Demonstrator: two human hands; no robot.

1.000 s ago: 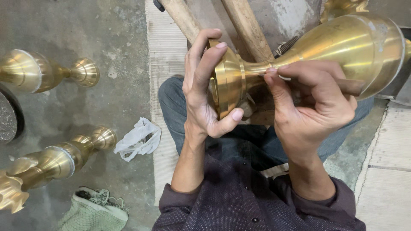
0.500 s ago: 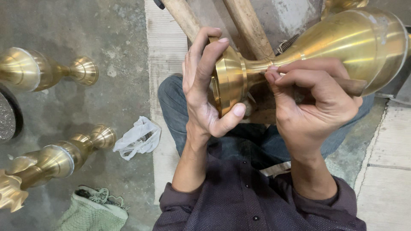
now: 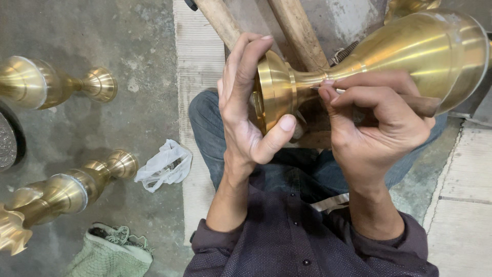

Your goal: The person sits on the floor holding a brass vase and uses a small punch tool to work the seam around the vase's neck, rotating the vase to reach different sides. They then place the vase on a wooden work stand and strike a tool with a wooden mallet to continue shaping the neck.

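A polished brass vase (image 3: 410,51) lies on its side across my lap, its foot toward the left and its wide body at the upper right. My left hand (image 3: 248,110) wraps the round foot, thumb pressed on its rim. My right hand (image 3: 376,120) grips a thin engraving tool with a wooden handle (image 3: 423,105). The tool's metal tip touches the vase's narrow neck (image 3: 312,82).
Two wooden sticks (image 3: 297,31) lean behind the vase. On the concrete floor to the left lie two more brass vases (image 3: 56,84) (image 3: 66,192), a crumpled white plastic bag (image 3: 164,166), a green mesh cloth (image 3: 110,254) and a dark engraved plate (image 3: 7,143).
My right hand has shifted slightly along the vase's neck with the tool. The left hand keeps its hold on the foot.
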